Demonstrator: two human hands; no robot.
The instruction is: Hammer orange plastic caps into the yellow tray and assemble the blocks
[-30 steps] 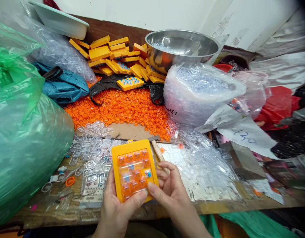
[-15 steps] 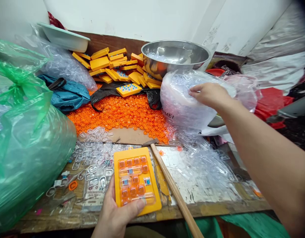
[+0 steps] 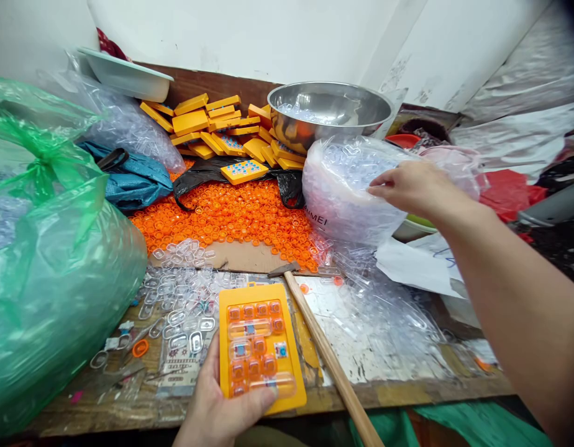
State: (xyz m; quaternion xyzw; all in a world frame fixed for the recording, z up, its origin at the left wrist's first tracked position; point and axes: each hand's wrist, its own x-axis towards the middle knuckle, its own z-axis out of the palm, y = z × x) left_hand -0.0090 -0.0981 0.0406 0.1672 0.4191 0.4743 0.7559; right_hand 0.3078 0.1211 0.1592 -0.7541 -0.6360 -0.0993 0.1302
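Note:
My left hand (image 3: 226, 397) is wrapped round the lower left of a yellow button panel (image 3: 296, 347), thumb pressed on its front. Orange caps and clear long caps sit in its recess, and one blue-and-white spot (image 3: 280, 349) at the right has no cap over it. My right hand (image 3: 410, 186) is at the right side of a clear plastic bag (image 3: 333, 192) filled with small transparent pieces. Its fingers are pinched together, and whatever lies between the fingertips is too small to make out.
A wooden-handled hammer (image 3: 331, 357) lies across the bench. Behind are a heap of orange caps (image 3: 231, 211), stacked yellow panels (image 3: 191, 122) and a steel bowl (image 3: 331, 105). Clear caps (image 3: 175, 292) are scattered left, beside a bulky green bag (image 3: 68, 298).
My right hand has drawn slightly right and down from the middle of the bag, its fingers closer together. My left hand still holds the panel, which sits slightly lower and further right in view.

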